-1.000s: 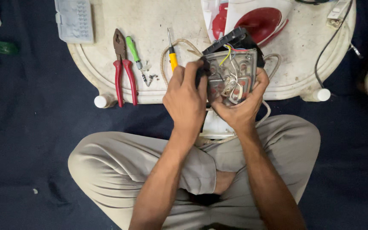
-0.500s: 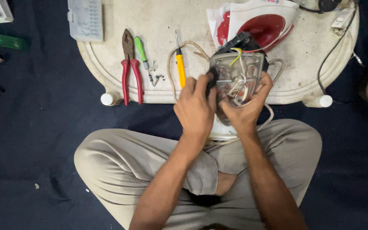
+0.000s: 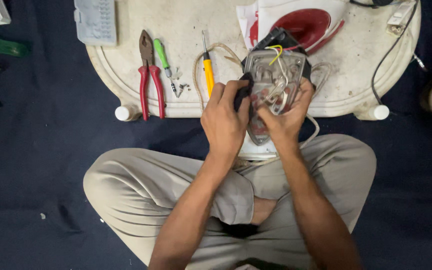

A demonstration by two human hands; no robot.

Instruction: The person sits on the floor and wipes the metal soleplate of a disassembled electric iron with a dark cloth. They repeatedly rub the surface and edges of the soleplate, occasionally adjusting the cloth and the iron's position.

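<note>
There were two hands, the left hand (image 3: 224, 121) and the right hand (image 3: 284, 117), both on one opened iron base (image 3: 274, 85). On the white low table (image 3: 186, 30) lay one pair of red-handled pliers (image 3: 149, 75) and two screwdrivers: one green-handled screwdriver (image 3: 165, 62) and one yellow-handled screwdriver (image 3: 207, 67). There was one red and white iron cover (image 3: 306, 25) and one grey plastic box (image 3: 95, 21). On the dark floor lay one green tool handle (image 3: 1, 46).
</note>
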